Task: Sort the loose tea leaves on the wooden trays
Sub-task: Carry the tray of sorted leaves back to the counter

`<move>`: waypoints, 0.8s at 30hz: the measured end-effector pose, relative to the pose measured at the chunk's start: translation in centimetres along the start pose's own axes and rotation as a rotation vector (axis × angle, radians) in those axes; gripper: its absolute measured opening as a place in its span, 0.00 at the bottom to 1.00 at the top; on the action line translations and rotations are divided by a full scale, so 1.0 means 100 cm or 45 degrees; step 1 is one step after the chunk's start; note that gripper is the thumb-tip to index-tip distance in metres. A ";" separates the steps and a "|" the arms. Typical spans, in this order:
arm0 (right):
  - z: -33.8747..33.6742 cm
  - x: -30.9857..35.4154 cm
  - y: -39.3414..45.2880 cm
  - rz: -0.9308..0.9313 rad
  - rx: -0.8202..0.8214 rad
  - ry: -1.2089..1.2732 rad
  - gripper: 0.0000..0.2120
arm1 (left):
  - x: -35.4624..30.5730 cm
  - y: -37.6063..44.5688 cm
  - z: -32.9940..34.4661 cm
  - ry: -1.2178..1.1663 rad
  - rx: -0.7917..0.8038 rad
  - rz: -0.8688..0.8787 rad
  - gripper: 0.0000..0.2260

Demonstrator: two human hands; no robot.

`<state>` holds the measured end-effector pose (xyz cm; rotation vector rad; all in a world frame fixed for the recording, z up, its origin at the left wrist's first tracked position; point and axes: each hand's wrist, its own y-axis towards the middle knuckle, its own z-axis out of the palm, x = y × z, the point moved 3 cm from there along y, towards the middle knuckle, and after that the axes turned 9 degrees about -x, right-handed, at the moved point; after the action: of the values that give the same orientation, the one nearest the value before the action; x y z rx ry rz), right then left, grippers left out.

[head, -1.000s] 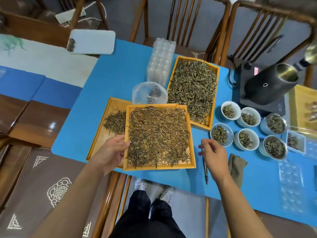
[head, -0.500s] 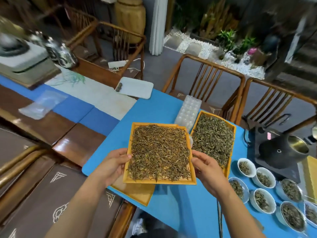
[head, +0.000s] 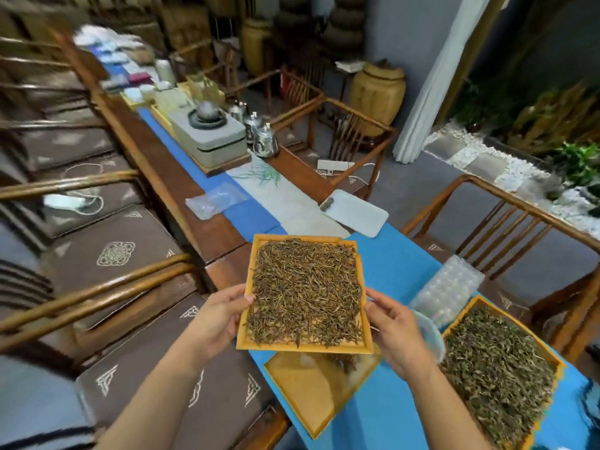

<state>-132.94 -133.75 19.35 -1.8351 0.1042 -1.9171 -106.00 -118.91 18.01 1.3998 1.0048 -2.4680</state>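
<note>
No writing shows on the square yellow wooden tray (head: 366,332) I hold lifted above the desk (head: 394,267) with its blue cloth. Thin brown-green loose tea leaves (head: 306,290) cover its floor almost edge to edge. My left hand (head: 218,315) grips the left rim, thumb on top; my right hand (head: 396,328) grips the right rim, fingers curled around it. Below lies a second yellow tray (head: 311,389), nearly bare, with a few leaves. To the right, a long yellow tray (head: 556,358) is heaped with darker green leaves (head: 496,378), beside a clear plastic blister sheet (head: 449,292).
</note>
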 end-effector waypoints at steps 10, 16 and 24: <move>0.100 0.000 0.000 -0.018 0.533 -0.259 0.12 | 0.014 -0.109 -0.075 -0.308 -0.562 0.286 0.13; 0.180 -0.029 -0.045 -0.013 0.868 -0.427 0.13 | 0.041 -0.205 -0.132 -0.497 -0.906 0.459 0.15; 0.309 -0.077 -0.169 0.060 1.270 -0.543 0.14 | 0.075 -0.358 -0.213 -0.667 -1.281 0.671 0.13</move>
<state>-108.24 -107.57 21.65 -1.4250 -0.7903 -1.1293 -109.87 -76.96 21.92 0.5361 1.2393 -1.4269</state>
